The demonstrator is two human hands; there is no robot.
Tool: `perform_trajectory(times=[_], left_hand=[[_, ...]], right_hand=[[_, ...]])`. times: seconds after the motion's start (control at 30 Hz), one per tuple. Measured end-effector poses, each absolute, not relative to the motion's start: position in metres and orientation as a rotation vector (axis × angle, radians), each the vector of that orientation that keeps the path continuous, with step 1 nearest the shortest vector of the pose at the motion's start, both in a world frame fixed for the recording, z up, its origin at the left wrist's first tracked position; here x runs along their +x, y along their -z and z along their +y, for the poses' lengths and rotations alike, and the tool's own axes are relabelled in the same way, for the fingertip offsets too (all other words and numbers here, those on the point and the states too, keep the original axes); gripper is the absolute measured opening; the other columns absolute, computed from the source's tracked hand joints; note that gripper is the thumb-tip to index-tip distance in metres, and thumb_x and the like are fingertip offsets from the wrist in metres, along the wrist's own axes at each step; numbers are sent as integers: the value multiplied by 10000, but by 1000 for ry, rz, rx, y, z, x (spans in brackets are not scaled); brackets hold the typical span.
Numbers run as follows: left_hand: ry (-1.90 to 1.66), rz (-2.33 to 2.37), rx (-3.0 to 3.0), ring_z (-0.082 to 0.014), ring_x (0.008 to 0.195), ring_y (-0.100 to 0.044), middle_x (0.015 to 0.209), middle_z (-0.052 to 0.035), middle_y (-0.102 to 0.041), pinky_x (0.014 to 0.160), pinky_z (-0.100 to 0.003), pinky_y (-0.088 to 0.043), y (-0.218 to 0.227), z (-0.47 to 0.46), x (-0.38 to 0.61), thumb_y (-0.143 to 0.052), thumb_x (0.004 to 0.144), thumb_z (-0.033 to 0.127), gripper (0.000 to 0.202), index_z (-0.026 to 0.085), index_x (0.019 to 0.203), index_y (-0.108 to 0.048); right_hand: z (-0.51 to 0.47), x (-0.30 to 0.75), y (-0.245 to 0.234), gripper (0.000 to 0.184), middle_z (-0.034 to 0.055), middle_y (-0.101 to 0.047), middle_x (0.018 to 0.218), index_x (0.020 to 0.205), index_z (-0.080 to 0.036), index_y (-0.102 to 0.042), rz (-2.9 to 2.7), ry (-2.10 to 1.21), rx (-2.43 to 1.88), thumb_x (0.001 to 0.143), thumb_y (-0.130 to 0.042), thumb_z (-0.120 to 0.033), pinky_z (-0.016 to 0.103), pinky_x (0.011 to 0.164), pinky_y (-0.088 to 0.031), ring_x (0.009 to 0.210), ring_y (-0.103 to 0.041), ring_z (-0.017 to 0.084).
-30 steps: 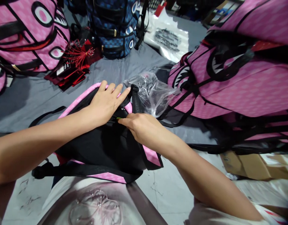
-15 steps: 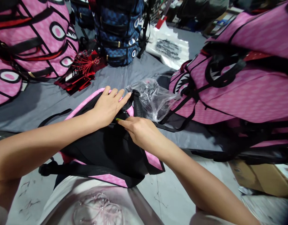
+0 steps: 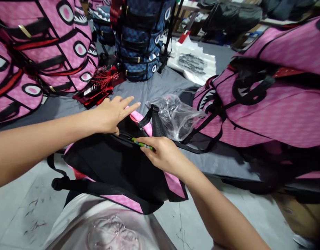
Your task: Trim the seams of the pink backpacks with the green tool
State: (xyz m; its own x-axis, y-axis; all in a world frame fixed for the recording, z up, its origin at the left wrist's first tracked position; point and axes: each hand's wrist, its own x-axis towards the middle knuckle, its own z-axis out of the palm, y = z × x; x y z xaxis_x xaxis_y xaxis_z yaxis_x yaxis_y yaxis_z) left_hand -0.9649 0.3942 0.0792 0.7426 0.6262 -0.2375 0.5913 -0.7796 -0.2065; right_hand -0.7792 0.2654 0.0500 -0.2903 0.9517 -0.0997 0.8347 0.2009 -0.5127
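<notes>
A black backpack (image 3: 118, 170) with pink patterned edges lies tilted across the table's front edge and my lap, its black back panel facing up. My left hand (image 3: 110, 113) lies over the upper part of it, fingers stretched and spread, with the thumb touching the black fabric beside a zipper seam. My right hand (image 3: 162, 151) is closed around a slim green stick-like piece (image 3: 143, 143) with pale patches, whose tip meets that seam. I cannot make out the kind of this piece. A black strap (image 3: 156, 121) with a buckle rises just past the right hand.
A crumpled clear plastic bag (image 3: 178, 118) lies behind the backpack. Pink backpacks (image 3: 274, 111) are piled at right, more pink backpacks (image 3: 63, 52) at left. Blue checked backpacks (image 3: 141, 45) stand at the back beside red-stringed tags (image 3: 97, 86) and white plastic packaging (image 3: 191, 62).
My left hand has shifted left, away from the strap. More of the green piece now shows in my right hand, which has moved slightly right and down. The view has shifted a little.
</notes>
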Motion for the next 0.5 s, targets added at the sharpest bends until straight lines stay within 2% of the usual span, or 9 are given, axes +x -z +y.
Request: perform_trajectory(times=[0.07,0.17,0.33,0.5], left_hand=[[-472,-1035,-2816,-420,1428,-331,1725,-137,9,1025,-470,-473,-86,389,-977,-873,684,396,1322,314,1627,50],[-447,-1087,-2778,-416,1399,-355,1720,-153,64,994,-484,-517,-89,372,-989,-914,641,378,1406,319,1619,94],[-456,-1171,-2607,-426,1387,-369,1716,-167,77,882,-524,-585,-85,354,-988,-903,681,306,1360,346,1618,81],[-463,-1092,-2605,-439,1354,-410,1715,-186,23,862,-528,-593,-78,364,-982,-876,694,264,1335,326,1622,82]], right_hand=[[266,-782,-43,343,48,-781,1156,1255,-193,-713,-2139,-811,-1574,935,-591,-180,279,818,-526,901,-745,181],[268,-790,-34,338,55,-778,1161,1250,-185,-716,-2093,-816,-1453,935,-593,-195,286,814,-528,916,-741,188],[269,-802,-26,348,66,-770,1184,1278,-208,-704,-2103,-743,-1450,952,-580,-209,296,830,-527,947,-738,196],[272,-803,-19,357,67,-773,1160,1286,-213,-699,-2093,-691,-1512,948,-585,-197,290,818,-521,928,-729,191]])
